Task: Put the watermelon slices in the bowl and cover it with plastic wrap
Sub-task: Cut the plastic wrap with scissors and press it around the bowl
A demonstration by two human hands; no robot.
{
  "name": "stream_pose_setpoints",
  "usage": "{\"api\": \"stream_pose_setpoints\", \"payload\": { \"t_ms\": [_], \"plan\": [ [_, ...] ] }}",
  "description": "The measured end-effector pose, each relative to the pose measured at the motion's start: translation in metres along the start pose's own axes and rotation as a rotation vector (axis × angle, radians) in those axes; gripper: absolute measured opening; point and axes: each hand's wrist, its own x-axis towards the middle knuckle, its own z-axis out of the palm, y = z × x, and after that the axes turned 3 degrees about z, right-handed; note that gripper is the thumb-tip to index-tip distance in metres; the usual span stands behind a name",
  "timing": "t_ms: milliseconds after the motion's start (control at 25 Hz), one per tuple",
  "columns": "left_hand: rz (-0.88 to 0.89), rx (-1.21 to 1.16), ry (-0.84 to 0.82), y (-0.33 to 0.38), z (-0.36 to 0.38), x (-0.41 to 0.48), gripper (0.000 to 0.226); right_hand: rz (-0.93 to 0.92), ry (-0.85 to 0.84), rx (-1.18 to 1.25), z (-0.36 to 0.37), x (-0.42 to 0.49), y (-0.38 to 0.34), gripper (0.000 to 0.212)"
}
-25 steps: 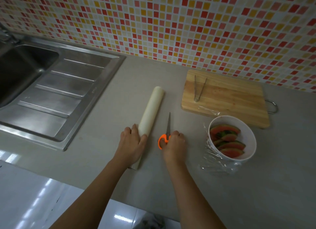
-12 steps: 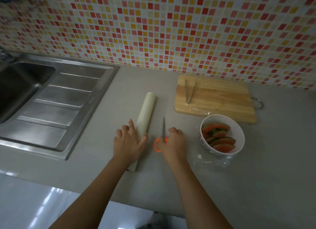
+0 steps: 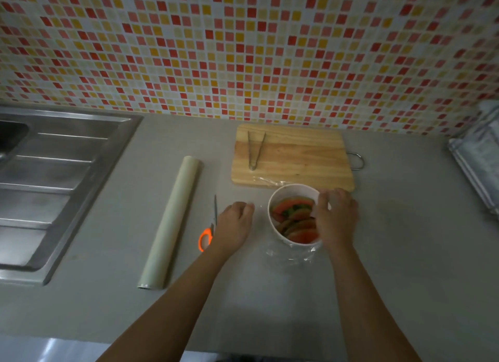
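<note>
The white bowl (image 3: pixel 290 190) stands on the counter in front of the cutting board, with several watermelon slices (image 3: pixel 293 218) inside. Clear plastic wrap (image 3: pixel 289 256) lies crumpled around the bowl's near side. My right hand (image 3: pixel 336 219) is at the bowl's right side, with its fingers curled over the rim. My left hand (image 3: pixel 235 224) hovers just left of the bowl with loosely curled fingers, and I see nothing in it. It partly covers the orange-handled scissors (image 3: pixel 204 240). The plastic wrap roll (image 3: pixel 172 221) lies further left.
A wooden cutting board (image 3: pixel 297 159) with metal tongs (image 3: pixel 255 151) lies behind the bowl. The steel sink and drainboard (image 3: pixel 54 172) fill the left. A rack (image 3: pixel 480 161) stands at the right edge, and the tiled wall is behind.
My left hand let go of the roll and my right hand left the scissors. Both moved right to the bowl, and my right hand now holds its rim. The view shifted up and right.
</note>
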Motion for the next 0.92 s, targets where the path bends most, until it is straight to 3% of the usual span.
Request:
{"api": "stream_pose_setpoints", "payload": {
  "t_ms": [120,280,400,520,600,760,920],
  "plan": [
    [-0.306,-0.419,-0.102,0.014,0.028,0.003,0.056,0.214,-0.286,0.149,-0.001,0.023,0.027,0.049],
    [-0.337,-0.578,-0.082,0.021,0.04,0.005,0.062,0.314,-0.61,0.201,-0.001,0.031,0.053,0.076],
    [-0.304,-0.56,-0.107,0.019,0.038,0.013,0.059,0.294,-0.847,0.117,-0.003,0.04,0.057,0.088],
    [-0.279,-0.411,-0.109,0.018,0.044,0.019,0.065,0.172,-0.769,-0.037,0.0,0.062,0.042,0.093],
    [-0.28,-0.268,-0.045,0.012,0.049,0.015,0.074,0.156,-0.805,-0.055,0.009,0.075,0.033,0.095],
    [-0.351,-0.328,-0.018,0.001,0.05,0.012,0.071,0.189,-0.947,0.032,0.029,0.087,0.013,0.083],
    [-0.333,-0.42,-0.071,0.0,0.042,0.014,0.045,0.305,-1.054,0.062,0.039,0.101,0.01,0.04]
  ]
}}
